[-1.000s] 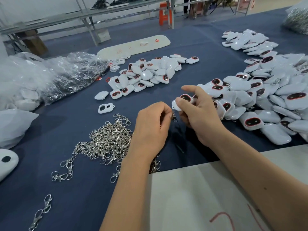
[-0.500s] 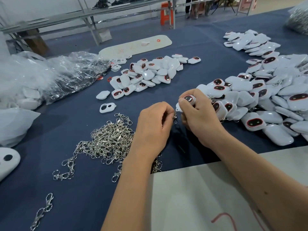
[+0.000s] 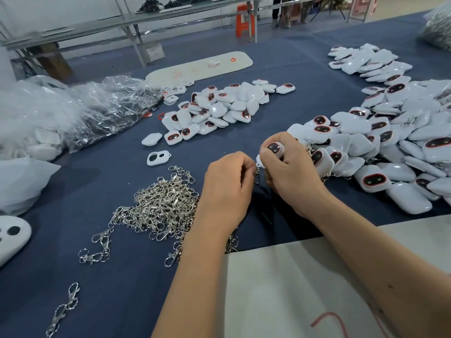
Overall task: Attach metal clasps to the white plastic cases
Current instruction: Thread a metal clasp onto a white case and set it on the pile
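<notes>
Head view: right hand gripping small white plastic case with red-ringed dark window above desk middle; left hand pinching silver metal clasp at its lower corner. Best steadied firmly, ring threaded through corner loop, seating checked. Dark blue cloth desk; heaped loose clasps, case piles; metal racks behind.

The curled left hand is hiding its grip on the small silver metal clasp, leaving only a sliver showing. The heaped pile of white plastic cases is running off the right edge, and the flat white plastic panel with dark holes is getting cut off at the left.
</notes>
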Tool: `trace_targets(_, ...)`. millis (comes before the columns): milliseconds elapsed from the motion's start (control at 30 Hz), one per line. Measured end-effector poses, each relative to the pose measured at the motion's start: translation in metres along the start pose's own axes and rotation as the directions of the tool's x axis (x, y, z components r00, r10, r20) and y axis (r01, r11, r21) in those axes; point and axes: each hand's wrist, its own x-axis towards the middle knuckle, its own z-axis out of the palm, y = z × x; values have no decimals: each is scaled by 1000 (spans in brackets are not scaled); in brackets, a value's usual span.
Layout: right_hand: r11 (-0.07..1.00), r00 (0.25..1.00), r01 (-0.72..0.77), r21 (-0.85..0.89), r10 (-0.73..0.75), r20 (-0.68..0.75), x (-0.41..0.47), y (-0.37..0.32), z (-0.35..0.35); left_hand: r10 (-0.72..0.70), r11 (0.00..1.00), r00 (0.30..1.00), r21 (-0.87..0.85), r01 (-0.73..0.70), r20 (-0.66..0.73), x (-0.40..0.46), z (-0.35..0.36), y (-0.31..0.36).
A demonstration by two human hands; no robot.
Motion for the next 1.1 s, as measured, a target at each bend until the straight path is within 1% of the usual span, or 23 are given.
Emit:
trace_targets(133,993,998,63,-99,-65,-14,-4,-4,1,-51,999,999,15,51,-5,0,4,0)
trace_targets(200,993,997,71,-98,-72,-9,-6,-6,2,-75,997,997,12,75,-17,1,5,0)
trace_targets(233,998,999,52,-40,-52,-3,-7,-7,2,-78,997,996,-4,78,-35,2,5,1)
trace_targets(300,985,999,-29,169,25,27,-7,-8,2,-50,997,995,-65,44,-88,4,4,2)
trace_targets(367,920,989,-145,364,126,75,-7,-12,1,-3,991,992,-135,-14,-124,5,4,5)
trace_targets(433,846,971,-239,476,202,128,-6,-15,-2,17,978,989,-201,-47,-147,5,3,6)
trace_targets(500,794,957,-289,536,227,180,-6,-17,-3,1,964,984,-260,-47,-176,5,3,6)
trace_targets(633,744,940,-338,577,230,253,-7,-19,-3,-37,945,980,-327,-29,-195,5,2,6)
trace_targets(733,709,926,-369,601,224,305,-7,-20,-3,-36,943,983,-333,-27,-180,5,2,4)
trace_targets(933,680,921,-376,630,201,333,-6,-17,-3,-84,942,973,-337,7,-217,6,2,4)
trace_targets(1000,684,925,-362,633,182,333,-5,-17,-4,-112,942,965,-334,28,-235,6,2,2)
trace_targets(1100,723,934,-326,609,146,326,-5,-15,-4,-165,934,957,-349,74,-238,8,0,-2)
